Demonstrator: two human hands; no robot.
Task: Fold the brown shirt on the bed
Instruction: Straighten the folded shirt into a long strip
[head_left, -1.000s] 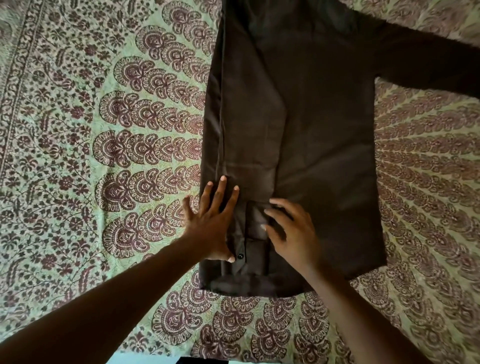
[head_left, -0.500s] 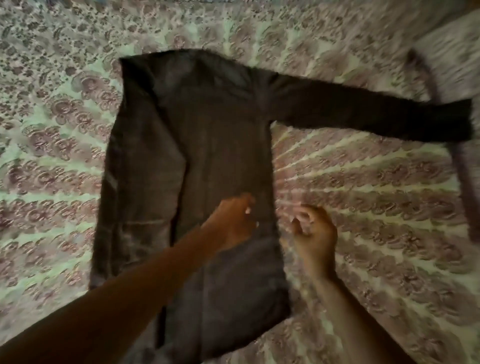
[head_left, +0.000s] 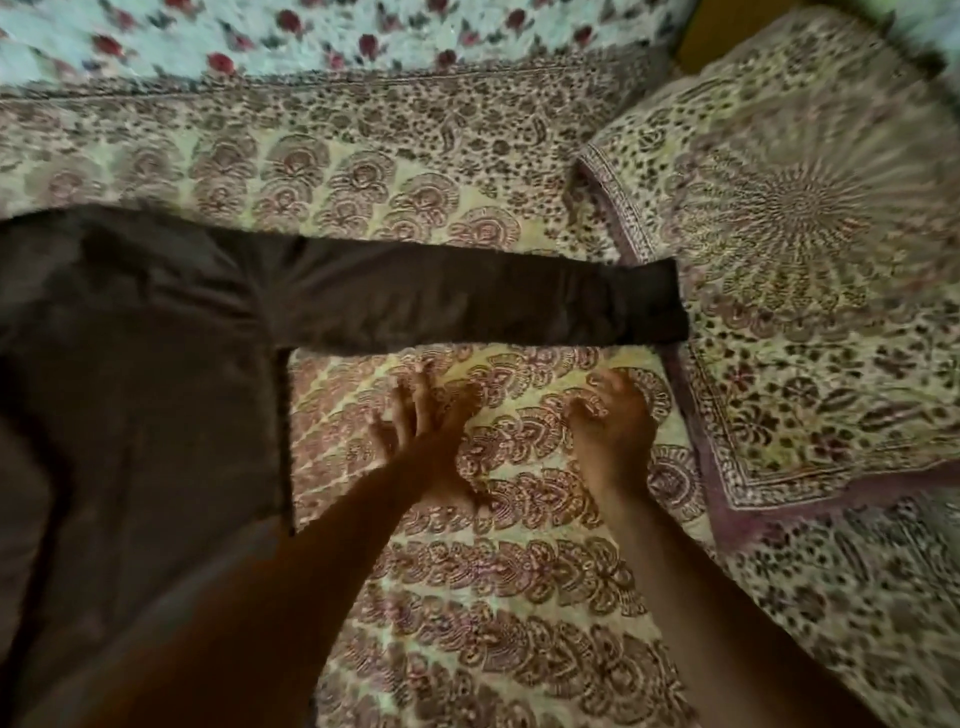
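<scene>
The brown shirt (head_left: 135, 374) lies flat on the bed at the left, its body running down the left side. Its right sleeve (head_left: 467, 306) stretches straight out to the right, the cuff ending on a pillow's edge. My left hand (head_left: 423, 441) hovers over the patterned sheet just below the sleeve, fingers spread, holding nothing. My right hand (head_left: 613, 415) is further right, below the sleeve near the cuff, fingers loosely curled and empty. Neither hand touches the shirt. The shirt's left part is out of frame.
A patterned bedsheet (head_left: 493, 597) covers the bed. A pillow in matching print (head_left: 810, 291) lies at the right, under the sleeve's cuff. A white floral cloth (head_left: 311, 36) runs along the far edge.
Both hands have left the shirt's folded lower left part and moved right, to below the outstretched sleeve. The view has swung right, bringing the pillow into frame.
</scene>
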